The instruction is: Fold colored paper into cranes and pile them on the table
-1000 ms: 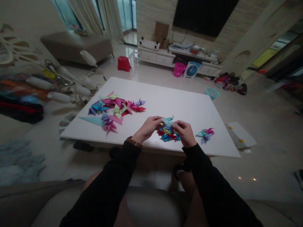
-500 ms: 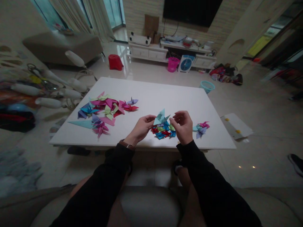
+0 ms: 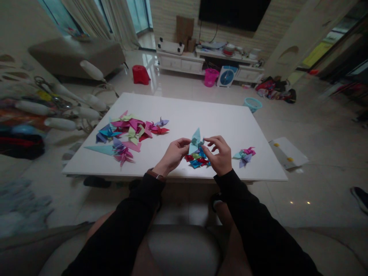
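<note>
A pale teal origami crane [image 3: 196, 140] is raised above the table between my hands. My left hand [image 3: 176, 154] pinches its left side between thumb and fingers. The thumb and index finger of my right hand [image 3: 220, 154] close on the crane's right side, with the other fingers curled behind. Below it lies a small pile of folded paper pieces [image 3: 196, 163] in blue, red, green and purple, partly hidden by my right hand. To the right of that hand rests a little group of cranes [image 3: 245, 156] in pink, teal and lilac.
On the left of the white table [image 3: 184, 115] spreads a large heap of colourful paper cranes [image 3: 133, 126]. Beyond the table stand a red stool [image 3: 140, 75], a pink basket [image 3: 211, 78] and a teal basket [image 3: 253, 104]. A white board [image 3: 288, 153] lies to the right.
My right hand has moved left, from beside the crane to its right side, where the fingers now pinch. The crane has turned slightly, its pointed wing more upright.
</note>
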`<action>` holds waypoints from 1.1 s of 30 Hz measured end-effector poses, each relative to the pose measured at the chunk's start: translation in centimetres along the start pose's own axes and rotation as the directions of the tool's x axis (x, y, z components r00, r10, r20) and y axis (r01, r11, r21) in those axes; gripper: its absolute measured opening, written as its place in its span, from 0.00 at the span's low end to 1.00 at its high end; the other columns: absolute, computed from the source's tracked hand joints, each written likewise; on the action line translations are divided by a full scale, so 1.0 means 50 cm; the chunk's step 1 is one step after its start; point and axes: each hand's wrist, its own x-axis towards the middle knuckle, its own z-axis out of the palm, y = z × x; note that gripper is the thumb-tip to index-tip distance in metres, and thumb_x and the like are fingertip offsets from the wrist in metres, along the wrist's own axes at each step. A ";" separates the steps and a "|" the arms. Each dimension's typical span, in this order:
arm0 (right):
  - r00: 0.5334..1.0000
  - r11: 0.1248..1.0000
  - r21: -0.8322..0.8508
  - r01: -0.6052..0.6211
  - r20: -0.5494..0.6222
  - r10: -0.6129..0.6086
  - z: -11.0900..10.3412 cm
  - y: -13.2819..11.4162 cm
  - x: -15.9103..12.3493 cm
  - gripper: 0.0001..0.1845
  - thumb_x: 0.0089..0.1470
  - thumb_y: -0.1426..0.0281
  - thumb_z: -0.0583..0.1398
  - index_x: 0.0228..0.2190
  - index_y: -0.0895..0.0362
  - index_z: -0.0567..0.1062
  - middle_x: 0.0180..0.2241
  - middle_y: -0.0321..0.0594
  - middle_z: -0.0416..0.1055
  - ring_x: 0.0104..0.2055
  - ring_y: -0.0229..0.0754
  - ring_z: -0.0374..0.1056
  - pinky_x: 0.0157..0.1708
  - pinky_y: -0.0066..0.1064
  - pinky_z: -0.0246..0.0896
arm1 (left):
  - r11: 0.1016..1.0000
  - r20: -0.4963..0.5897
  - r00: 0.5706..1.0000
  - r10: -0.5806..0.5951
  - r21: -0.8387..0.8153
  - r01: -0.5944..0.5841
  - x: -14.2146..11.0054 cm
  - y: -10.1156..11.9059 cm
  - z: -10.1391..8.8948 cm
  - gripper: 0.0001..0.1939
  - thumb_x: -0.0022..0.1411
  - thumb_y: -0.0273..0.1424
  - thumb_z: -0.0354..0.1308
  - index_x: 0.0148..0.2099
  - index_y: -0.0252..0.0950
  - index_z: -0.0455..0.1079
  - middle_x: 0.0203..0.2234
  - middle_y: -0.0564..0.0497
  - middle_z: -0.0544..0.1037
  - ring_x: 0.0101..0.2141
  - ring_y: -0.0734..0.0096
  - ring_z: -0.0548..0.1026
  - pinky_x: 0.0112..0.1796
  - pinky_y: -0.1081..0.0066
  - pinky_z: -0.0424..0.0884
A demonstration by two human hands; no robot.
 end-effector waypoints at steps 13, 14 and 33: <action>1.000 1.000 -0.006 -0.014 -0.014 0.014 0.009 -0.008 -0.002 0.05 0.59 0.68 0.63 0.32 0.55 0.79 0.32 0.39 0.72 0.32 0.39 0.69 0.30 0.32 0.64 | 1.000 0.013 1.000 0.003 0.001 -0.003 -0.005 0.008 0.001 0.19 0.44 0.33 0.77 0.37 0.32 0.76 0.30 0.50 0.80 0.30 0.74 0.76 0.34 0.73 0.69; 1.000 1.000 -0.008 -0.018 -0.014 0.018 0.009 -0.009 -0.002 0.05 0.59 0.68 0.63 0.32 0.55 0.79 0.32 0.39 0.72 0.32 0.39 0.69 0.30 0.32 0.65 | 1.000 0.015 1.000 0.004 0.005 -0.004 -0.005 0.008 0.001 0.19 0.44 0.33 0.77 0.37 0.32 0.77 0.30 0.50 0.80 0.30 0.74 0.76 0.34 0.73 0.69; 0.992 0.994 0.034 -0.103 -0.072 0.105 0.009 -0.005 -0.004 0.15 0.53 0.67 0.66 0.43 0.53 0.71 0.38 0.37 0.73 0.35 0.40 0.70 0.28 0.31 0.64 | 1.000 -0.005 1.000 0.013 0.015 -0.013 -0.003 0.001 -0.003 0.19 0.44 0.33 0.77 0.38 0.31 0.77 0.32 0.49 0.80 0.32 0.73 0.76 0.35 0.72 0.70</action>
